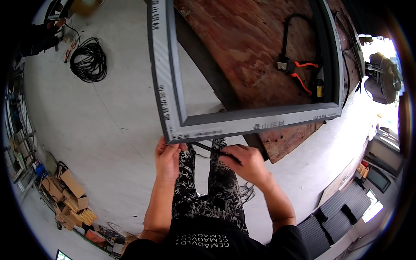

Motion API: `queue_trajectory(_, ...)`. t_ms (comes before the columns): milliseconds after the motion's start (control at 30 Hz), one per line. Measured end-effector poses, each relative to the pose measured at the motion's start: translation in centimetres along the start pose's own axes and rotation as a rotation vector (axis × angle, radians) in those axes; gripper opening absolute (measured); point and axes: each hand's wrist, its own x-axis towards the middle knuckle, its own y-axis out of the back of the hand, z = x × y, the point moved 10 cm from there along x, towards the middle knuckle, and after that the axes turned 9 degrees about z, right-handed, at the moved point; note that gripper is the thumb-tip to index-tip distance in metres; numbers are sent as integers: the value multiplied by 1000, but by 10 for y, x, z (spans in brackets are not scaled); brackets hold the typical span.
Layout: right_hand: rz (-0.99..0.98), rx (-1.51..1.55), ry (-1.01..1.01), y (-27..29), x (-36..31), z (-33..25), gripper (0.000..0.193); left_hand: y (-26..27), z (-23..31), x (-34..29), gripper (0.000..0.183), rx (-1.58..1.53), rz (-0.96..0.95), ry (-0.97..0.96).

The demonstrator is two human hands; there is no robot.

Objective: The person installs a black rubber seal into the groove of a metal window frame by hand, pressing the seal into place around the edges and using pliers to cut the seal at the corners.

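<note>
A grey window frame (255, 125) with protective film on its faces lies over a wooden board, its near left corner right in front of me. At that corner my left hand (167, 158) has its thumb and fingers pinched together, at the end of a thin black strip (203, 146) that looks like rubber seal. From there the strip runs right, just under the frame's near edge, into my right hand (248, 162). The fingers of that hand are curled around it. What lies between my left fingertips is partly hidden.
Orange-handled cutters (299, 71) and a dark tool with a yellow band (320, 84) lie on the reddish wooden board (242, 47) inside the frame. Coiled black strip (89, 60) is on the floor at left. Cardboard boxes (71, 186) stand lower left. Another person (41, 37) is at upper left.
</note>
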Motion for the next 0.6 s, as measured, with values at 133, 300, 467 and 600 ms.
queue_trajectory(133, 51, -161, -26, 71, -4, 20, 13, -7, 18, 7, 4, 37, -48, -40)
queue_trajectory(300, 216, -348, -25, 147, -2, 37, 17, -20, 10, 9, 4, 32, -74, 12)
queue_trajectory(467, 375, -340, 46, 168, -1, 47, 17, -25, 6, 8, 3, 101, -50, 104)
queue_trajectory(600, 539, -320, -123, 175, -20, 72, 16, -21, 3, 10, 2, 82, -27, 95)
